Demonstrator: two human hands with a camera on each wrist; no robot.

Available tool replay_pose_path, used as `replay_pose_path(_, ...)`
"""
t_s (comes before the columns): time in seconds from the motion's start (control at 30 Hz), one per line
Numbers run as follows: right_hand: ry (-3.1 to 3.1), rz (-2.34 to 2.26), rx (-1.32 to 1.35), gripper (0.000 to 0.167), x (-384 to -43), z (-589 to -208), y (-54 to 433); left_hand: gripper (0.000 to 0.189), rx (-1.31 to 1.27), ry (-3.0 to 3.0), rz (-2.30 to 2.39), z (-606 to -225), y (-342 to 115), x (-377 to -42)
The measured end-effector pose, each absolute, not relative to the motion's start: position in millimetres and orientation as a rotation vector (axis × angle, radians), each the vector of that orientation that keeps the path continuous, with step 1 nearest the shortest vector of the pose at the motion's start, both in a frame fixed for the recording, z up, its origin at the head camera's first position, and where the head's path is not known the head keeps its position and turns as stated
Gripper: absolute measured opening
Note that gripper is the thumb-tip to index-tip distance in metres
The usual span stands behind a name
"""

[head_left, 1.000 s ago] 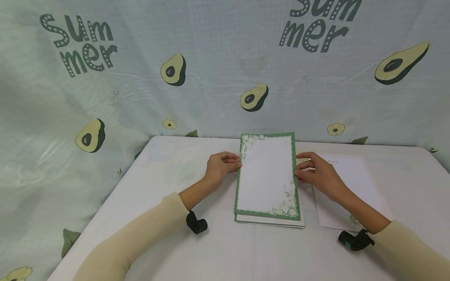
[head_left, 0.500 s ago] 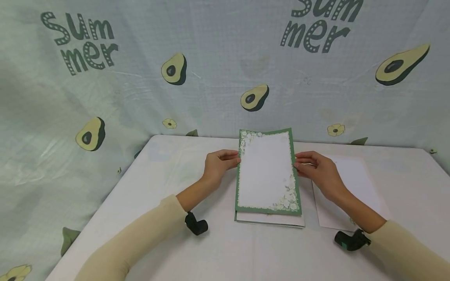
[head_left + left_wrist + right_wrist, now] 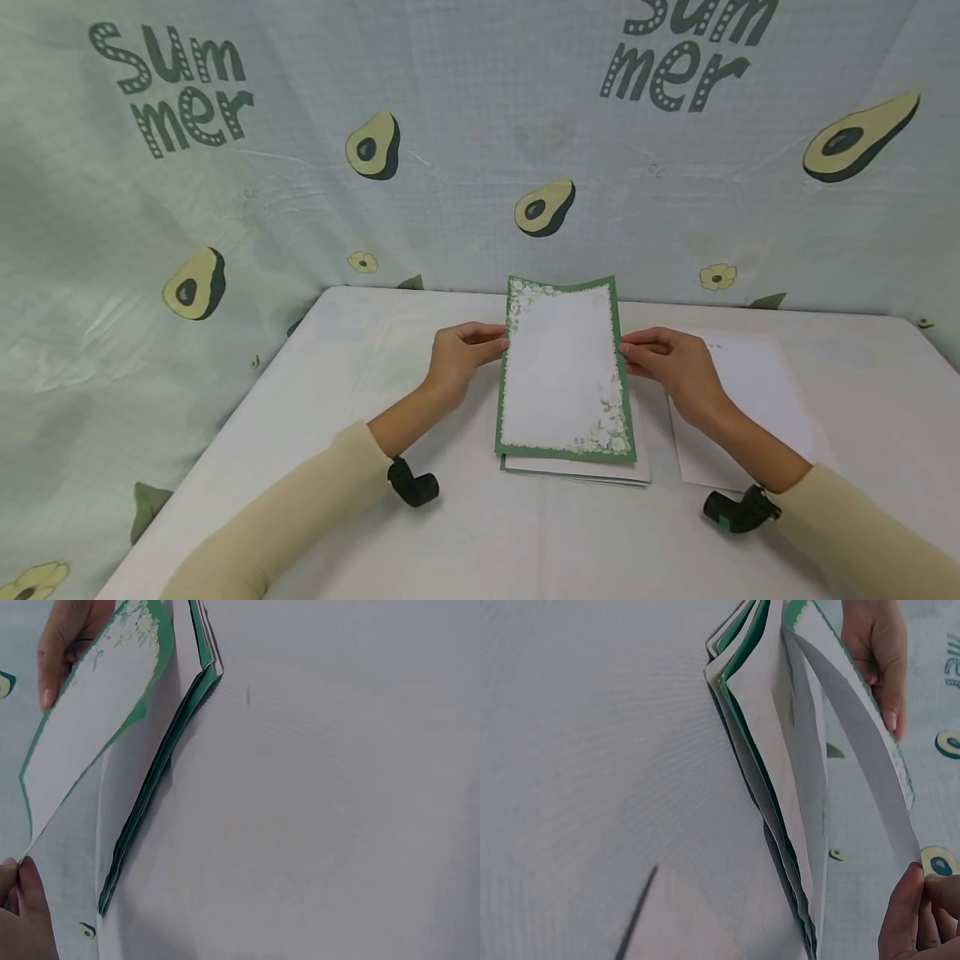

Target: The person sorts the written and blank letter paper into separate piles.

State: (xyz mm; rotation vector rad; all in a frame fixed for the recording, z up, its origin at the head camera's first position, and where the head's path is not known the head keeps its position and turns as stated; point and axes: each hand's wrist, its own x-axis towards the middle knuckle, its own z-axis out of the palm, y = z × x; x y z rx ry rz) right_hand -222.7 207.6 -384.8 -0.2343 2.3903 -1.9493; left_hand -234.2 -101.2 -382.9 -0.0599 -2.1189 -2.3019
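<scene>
A paper sheet (image 3: 562,367) with a green border and white corner flowers hangs between both hands, tilted and slightly bowed. My left hand (image 3: 461,358) pinches its left edge, thumb and fingers together. The right edge is pinched by my right hand (image 3: 675,371). Below lies a stack of similar sheets (image 3: 577,473), mostly covered by the held one in the head view. In the left wrist view, the sheet (image 3: 90,735) is apart from the stack (image 3: 154,780). The right wrist view shows the sheet's plain white back (image 3: 859,742) above the stack's edges (image 3: 757,757).
A pale sheet (image 3: 757,392) lies on the white table (image 3: 525,542) at the right, partly under my right forearm. A cloth (image 3: 450,100) printed with avocados hangs behind the table's far edge. Black wrist cameras (image 3: 414,485) sit low over the tabletop.
The green-bordered sheet has lifted off the stack and shifted a little left, showing more of the sheets below. My right hand's fingers have drawn together on its edge. Both hands have moved slightly left.
</scene>
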Motion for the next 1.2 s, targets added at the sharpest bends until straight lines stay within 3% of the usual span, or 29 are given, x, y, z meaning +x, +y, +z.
replay_pose_path(1.2,2.347,-2.019,-0.241,0.035,-237,-386,168,0.028,0.018,-2.12,-2.309,-378,-142,-241)
